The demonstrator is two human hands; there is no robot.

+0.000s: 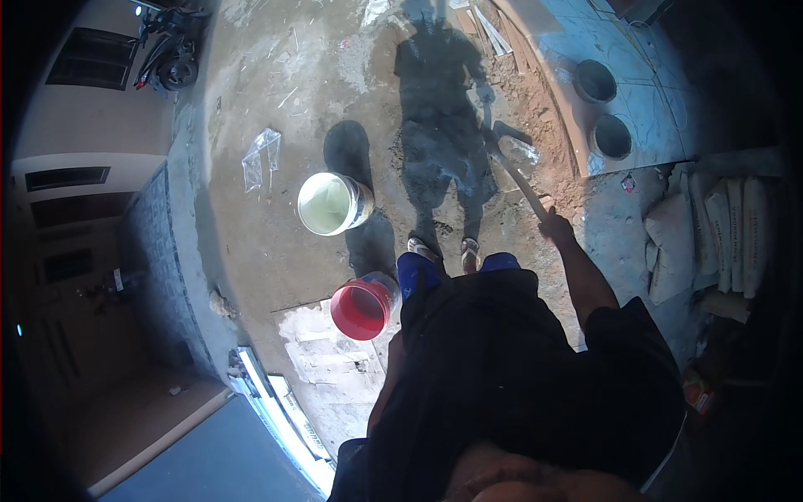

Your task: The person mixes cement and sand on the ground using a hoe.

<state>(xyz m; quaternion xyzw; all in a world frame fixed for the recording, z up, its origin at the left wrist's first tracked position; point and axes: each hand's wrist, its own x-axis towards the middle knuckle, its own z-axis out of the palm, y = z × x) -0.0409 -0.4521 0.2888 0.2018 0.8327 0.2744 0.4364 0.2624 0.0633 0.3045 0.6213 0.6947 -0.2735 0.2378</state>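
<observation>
My right hand (pixel 553 227) is closed around the end of a long wooden tool handle (pixel 522 187). The handle slants down to the wet ground, up and left in the picture; the tool's head is hard to make out beside a shiny patch. At my left side hangs my left hand (pixel 395 349), partly hidden by my dark shirt, so its fingers do not show clearly. Nearest to it stands a red bucket (pixel 360 310). Beyond that, a white bucket (pixel 327 204) is upright on the concrete, with something pale inside.
Two dark buckets (pixel 595 81) (pixel 611 137) stand on a tiled slab at the upper right. Full sacks (pixel 670 235) lean at the right. Reddish soil (pixel 544 119) and wood strips (pixel 492 31) border the slab. Clear plastic (pixel 262 157) lies left; a motorcycle (pixel 170 56) is parked farther off.
</observation>
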